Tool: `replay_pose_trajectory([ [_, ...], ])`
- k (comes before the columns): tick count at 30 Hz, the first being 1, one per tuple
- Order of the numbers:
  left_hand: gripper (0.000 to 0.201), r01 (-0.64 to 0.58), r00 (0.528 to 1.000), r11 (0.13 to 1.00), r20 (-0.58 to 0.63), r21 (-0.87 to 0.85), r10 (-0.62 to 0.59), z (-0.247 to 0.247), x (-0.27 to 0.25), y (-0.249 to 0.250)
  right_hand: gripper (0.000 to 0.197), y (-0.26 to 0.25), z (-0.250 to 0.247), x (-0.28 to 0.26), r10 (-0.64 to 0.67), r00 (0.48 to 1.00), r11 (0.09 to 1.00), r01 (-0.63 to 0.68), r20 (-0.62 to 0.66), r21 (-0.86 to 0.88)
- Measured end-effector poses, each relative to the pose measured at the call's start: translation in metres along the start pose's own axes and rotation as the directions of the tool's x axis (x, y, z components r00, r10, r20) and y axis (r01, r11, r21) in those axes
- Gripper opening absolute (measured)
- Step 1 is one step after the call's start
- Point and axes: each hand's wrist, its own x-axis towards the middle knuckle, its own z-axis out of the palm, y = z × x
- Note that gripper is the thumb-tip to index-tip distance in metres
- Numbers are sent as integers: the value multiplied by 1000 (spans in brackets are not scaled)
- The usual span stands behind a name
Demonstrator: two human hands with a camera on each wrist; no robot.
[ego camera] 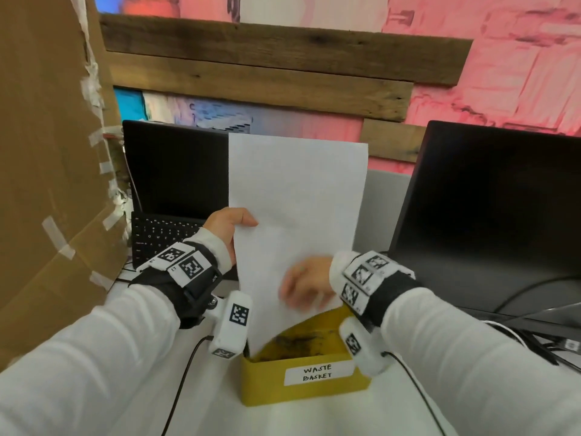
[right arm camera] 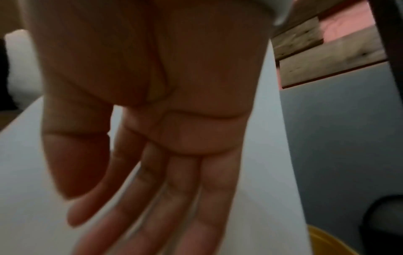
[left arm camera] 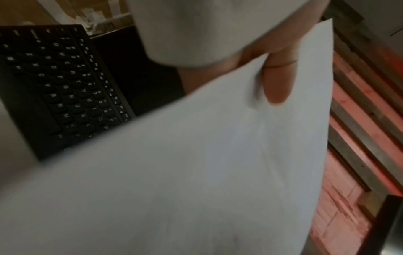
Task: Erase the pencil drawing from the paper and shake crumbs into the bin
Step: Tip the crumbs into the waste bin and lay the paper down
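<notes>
Paper [ego camera: 298, 196] held upright over the yellow bin [ego camera: 301, 385], its long axis near vertical and its lower edge dipping into the bin's open top.

The sheet stands in front of both hands, between the two dark screens; the bin, labelled "WASTE BASKET", sits on the white table [ego camera: 201, 413] just below them; the left hand [ego camera: 228, 229] pinches the sheet's left edge about halfway up, thumb [left arm camera: 278, 82] on its near face; the right hand [ego camera: 306, 286], lower and nearer the bin, lies against the near face with fingers [right arm camera: 191, 198] spread straight, blurred, probably brushing crumbs downward.
</notes>
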Motion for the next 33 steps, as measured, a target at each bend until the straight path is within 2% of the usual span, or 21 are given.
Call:
replay_pose_trajectory([
  [1, 32, 9, 1000, 1000, -8, 6, -9, 1, -1, 0, 24, 5, 2, 0, 68, 995, 985, -55, 73, -164],
  [2, 27, 13, 1000, 1000, -20, 20, -12, 1, -3, 0, 24, 4, 1, -1, 60, 994, 985, -44, 92, -167],
  [4, 27, 27, 1000, 1000, 2, 3, -27, 3, -6, 0, 28, -7, -12, -4, -133, 990, 976, 138, -35, 169],
  [6, 56, 45, 999, 999, 26, -24, -45, 4, -5, -2, 33, -21, -30, -10, -264, 910, 762, 399, -318, 510],
  [8, 60, 48, 999, 998, 16, -45, -48, 5, -2, -3, 34, -26, -37, -12, -294, 846, 549, 530, -444, 646],
  [9, 55, 48, 999, 998, 9, -44, -47, 6, -3, -1, 34, -24, -34, -12, -272, 864, 556, 501, -425, 663],
  [10, 43, 43, 999, 998, 2, -35, -43, 7, -5, 1, 33, -18, -24, -10, -217, 906, 664, 410, -363, 625],
  [12, 22, 27, 999, 1000, -30, 0, -27, 8, -8, 2, 28, 0, -3, -10, -42, 992, 980, 63, -115, 188],
  [14, 25, 37, 999, 999, -36, 14, -36, 6, -6, 1, 28, 14, 5, -15, 180, 982, 957, -161, 59, -242],
  [15, 24, 37, 998, 999, -47, 21, -36, 5, -6, 1, 27, 17, 2, -18, 191, 979, 952, -168, 67, -255],
  [17, 21, 44, 997, 999, -62, 23, -42, 2, -5, 0, 20, 14, -15, -21, 8, 997, 1000, -6, -77, 29],
  [19, 21, 51, 996, 998, -76, 22, -49, 2, -5, 0, 24, 4, -36, -26, -163, 922, 852, 311, -350, 422],
  [21, 22, 41, 996, 999, -83, 17, -40, 3, -5, -2, 29, -5, -48, -33, -212, 810, 565, 558, -546, 608],
  [23, 23, 43, 996, 999, -81, 12, -42, 6, -7, -2, 31, -8, -44, -34, -204, 812, 436, 576, -548, 691],
  [24, 24, 43, 996, 999, -80, 9, -42, 8, -8, -3, 31, -5, -34, -31, -150, 857, 526, 491, -492, 695],
  [25, 24, 44, 996, 999, -77, 8, -43, 9, -9, -3, 29, 1, -22, -25, -88, 907, 722, 343, -411, 601],
  [26, 23, 44, 996, 999, -74, 8, -43, 10, -10, -3, 25, 9, -10, -20, -22, 954, 924, 134, -300, 358],
  [27, 23, 43, 996, 999, -75, 14, -41, 11, -11, -2, 20, 17, -1, -16, 57, 976, 997, -44, -209, 63],
  [28, 22, 41, 996, 999, -80, 23, -39, 10, -11, -1, 20, 24, 4, -14, 118, 976, 973, -150, -185, -173],
  [29, 22, 40, 996, 999, -85, 31, -38, 10, -12, 0, 22, 28, 6, -16, 148, 968, 948, -197, -201, -251],
  [33, 21, 28, 995, 999, -100, 38, -24, 8, -16, 8, 11, 31, -17, -30, 128, 867, 991, -94, -482, 94],
])
